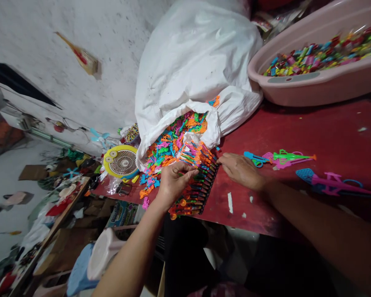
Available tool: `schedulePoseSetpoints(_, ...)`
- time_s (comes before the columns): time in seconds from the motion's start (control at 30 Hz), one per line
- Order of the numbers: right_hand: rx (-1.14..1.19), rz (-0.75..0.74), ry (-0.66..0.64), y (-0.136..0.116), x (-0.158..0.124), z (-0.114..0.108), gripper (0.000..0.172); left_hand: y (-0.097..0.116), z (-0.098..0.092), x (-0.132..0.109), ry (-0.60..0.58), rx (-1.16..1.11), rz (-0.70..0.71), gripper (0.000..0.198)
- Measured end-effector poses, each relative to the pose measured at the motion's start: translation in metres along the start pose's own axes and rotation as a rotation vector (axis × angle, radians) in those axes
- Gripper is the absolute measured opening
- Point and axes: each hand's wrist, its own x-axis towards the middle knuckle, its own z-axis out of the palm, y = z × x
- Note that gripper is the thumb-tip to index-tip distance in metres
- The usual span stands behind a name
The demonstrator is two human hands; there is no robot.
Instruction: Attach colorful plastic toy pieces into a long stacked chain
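Note:
A row of slim, colourful plastic pieces [193, 194] lies side by side at the table's near edge, their dark ends lined up on the right. Over the row's left side, my left hand [175, 180] is closed in a pinch; what sits between thumb and finger is too small to make out. From the right, my right hand [241, 168] reaches the row's dark end with its fingertips pressed together, and their contents are hidden. Behind the row, a white sack [198, 57] spills a heap of small plastic parts [163, 150] in orange, blue, green and pink.
A pink tub [297, 90] of small coloured pieces stands at the back right. Toy guns, one green [292, 156] and one pink [334, 183], lie on the red table [321, 128]. At the left are a yellow fan [123, 161] and stools [103, 251].

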Motion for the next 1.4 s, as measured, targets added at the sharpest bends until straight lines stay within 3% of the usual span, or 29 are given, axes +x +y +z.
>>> schedulePoseSetpoints(0.37,-0.039,-0.024,-0.003,0.003,0.001,0.003,0.024,-0.003,0.001,-0.004,-0.016,-0.098,-0.066,0.022)
schedulePoseSetpoints(0.73,-0.026,-0.007,0.01,-0.001,-0.001,0.0,0.023,-0.003,0.002,-0.009,0.002,-0.098,-0.024,0.019)
schedulePoseSetpoints(0.97,-0.038,-0.029,0.018,0.003,0.0,0.004,0.023,0.001,-0.019,-0.02,0.208,0.015,0.044,0.02)
schedulePoseSetpoints(1.1,-0.05,-0.028,0.024,0.003,0.0,0.004,0.023,0.004,-0.015,-0.03,0.095,0.103,0.089,0.021)
schedulePoseSetpoints(1.23,-0.032,-0.031,0.043,0.003,-0.001,0.005,0.025,0.009,-0.007,-0.039,0.115,0.312,0.095,0.03)
schedulePoseSetpoints(1.4,-0.048,-0.019,0.023,0.002,-0.001,0.004,0.024,0.006,-0.007,-0.04,0.032,0.421,0.134,0.018)
